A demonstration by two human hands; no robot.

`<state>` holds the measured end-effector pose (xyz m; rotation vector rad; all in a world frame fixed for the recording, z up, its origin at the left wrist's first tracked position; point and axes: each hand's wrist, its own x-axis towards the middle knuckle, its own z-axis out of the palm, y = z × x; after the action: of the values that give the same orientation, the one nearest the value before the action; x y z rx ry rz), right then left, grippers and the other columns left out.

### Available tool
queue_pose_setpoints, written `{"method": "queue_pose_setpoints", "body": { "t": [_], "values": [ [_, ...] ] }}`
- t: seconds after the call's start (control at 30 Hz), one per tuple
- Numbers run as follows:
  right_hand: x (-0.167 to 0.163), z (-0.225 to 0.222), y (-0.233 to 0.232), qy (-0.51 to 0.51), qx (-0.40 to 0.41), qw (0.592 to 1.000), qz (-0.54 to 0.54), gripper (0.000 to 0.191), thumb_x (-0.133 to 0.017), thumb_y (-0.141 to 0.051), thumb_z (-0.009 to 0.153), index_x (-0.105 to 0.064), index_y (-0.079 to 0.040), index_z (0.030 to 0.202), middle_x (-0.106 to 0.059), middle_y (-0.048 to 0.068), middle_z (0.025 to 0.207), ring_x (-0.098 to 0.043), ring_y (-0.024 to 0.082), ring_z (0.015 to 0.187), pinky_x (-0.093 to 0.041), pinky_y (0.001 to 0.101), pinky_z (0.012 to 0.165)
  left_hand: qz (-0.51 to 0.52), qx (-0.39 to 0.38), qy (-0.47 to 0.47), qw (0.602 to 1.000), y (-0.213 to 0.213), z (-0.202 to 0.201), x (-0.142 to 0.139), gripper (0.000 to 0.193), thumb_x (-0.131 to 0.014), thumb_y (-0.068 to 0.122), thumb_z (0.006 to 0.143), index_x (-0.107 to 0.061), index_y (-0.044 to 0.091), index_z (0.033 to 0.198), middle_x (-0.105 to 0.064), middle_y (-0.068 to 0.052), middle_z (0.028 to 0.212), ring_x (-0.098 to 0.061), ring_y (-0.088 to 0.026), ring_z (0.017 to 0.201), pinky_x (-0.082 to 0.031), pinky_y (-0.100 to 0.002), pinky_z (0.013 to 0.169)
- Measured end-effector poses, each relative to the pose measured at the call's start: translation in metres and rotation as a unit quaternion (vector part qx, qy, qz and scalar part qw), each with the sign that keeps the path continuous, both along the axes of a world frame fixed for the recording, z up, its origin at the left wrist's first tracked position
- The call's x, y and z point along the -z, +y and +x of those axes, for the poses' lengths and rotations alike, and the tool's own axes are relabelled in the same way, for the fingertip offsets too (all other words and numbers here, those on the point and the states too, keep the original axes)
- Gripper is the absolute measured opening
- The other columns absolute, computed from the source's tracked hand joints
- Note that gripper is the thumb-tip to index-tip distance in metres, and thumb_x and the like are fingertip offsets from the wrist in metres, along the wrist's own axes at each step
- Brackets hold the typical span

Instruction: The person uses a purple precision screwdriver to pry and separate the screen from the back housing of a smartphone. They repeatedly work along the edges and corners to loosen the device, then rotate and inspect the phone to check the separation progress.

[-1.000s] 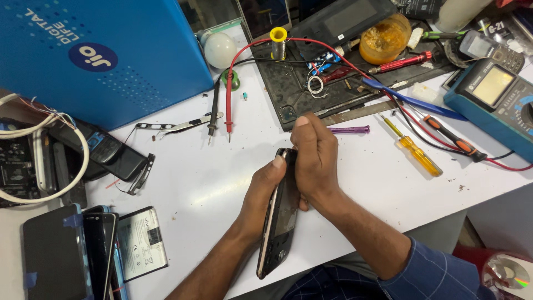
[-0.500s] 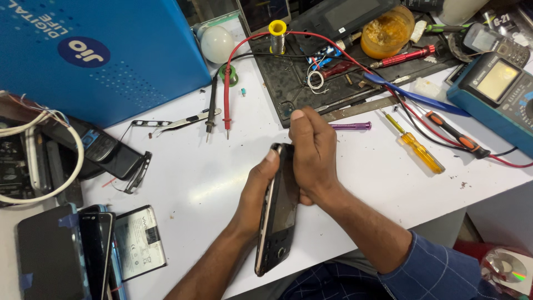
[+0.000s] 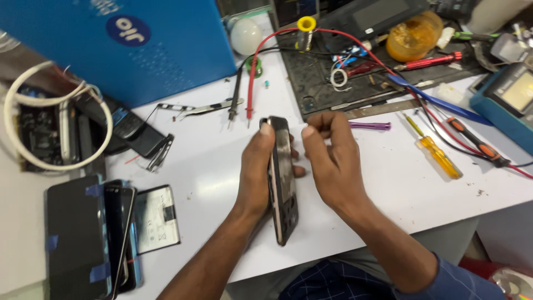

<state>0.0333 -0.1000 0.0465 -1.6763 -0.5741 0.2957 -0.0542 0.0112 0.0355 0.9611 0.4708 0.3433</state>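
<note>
Half the phone (image 3: 283,183) behind hands (image 3: 256,166).

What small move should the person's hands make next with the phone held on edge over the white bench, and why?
Probably bring the right hand back onto the phone. The left hand alone grips it, standing on its long edge above the white bench, thumb at the top corner, while the right hand's curled fingers sit just beside it, seemingly apart. A second grip would steady it.

Black phone (image 3: 283,178), white table (image 3: 211,166), blue box (image 3: 144,44), yellow screwdriver (image 3: 436,153), red probe lead (image 3: 255,78), purple pen (image 3: 369,126).
</note>
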Motion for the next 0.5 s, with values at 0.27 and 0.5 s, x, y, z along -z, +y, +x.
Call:
{"method": "queue_pose_setpoints", "body": {
  "t": [0.27,0.5],
  "values": [
    [-0.026,-0.025,-0.026,0.12,-0.2,0.967,-0.104,0.052,-0.065,-0.031,0.09,-0.048,0.001,0.127,-0.065,0.013,0.13,-0.068,0.023,0.108,-0.06,0.0362,0.081,0.097,-0.127,0.042,0.986,0.012,0.002,0.001,0.069,-0.062,0.062,0.09,-0.057,-0.003,0.112,-0.057,-0.01,0.089,-0.062,-0.015,0.071,-0.06,-0.029,0.058],
    [-0.03,-0.024,-0.029,0.149,-0.206,0.951,-0.176,0.057,-0.068,-0.039,0.087,-0.053,0.0,0.127,-0.069,0.02,0.117,-0.073,0.025,0.105,-0.064,0.0399,0.081,0.141,-0.137,0.05,0.979,0.011,0.003,-0.003,0.074,-0.064,0.061,0.087,-0.055,-0.005,0.119,-0.058,-0.008,0.092,-0.064,-0.013,0.084,-0.066,-0.031,0.064]
  ]
}}
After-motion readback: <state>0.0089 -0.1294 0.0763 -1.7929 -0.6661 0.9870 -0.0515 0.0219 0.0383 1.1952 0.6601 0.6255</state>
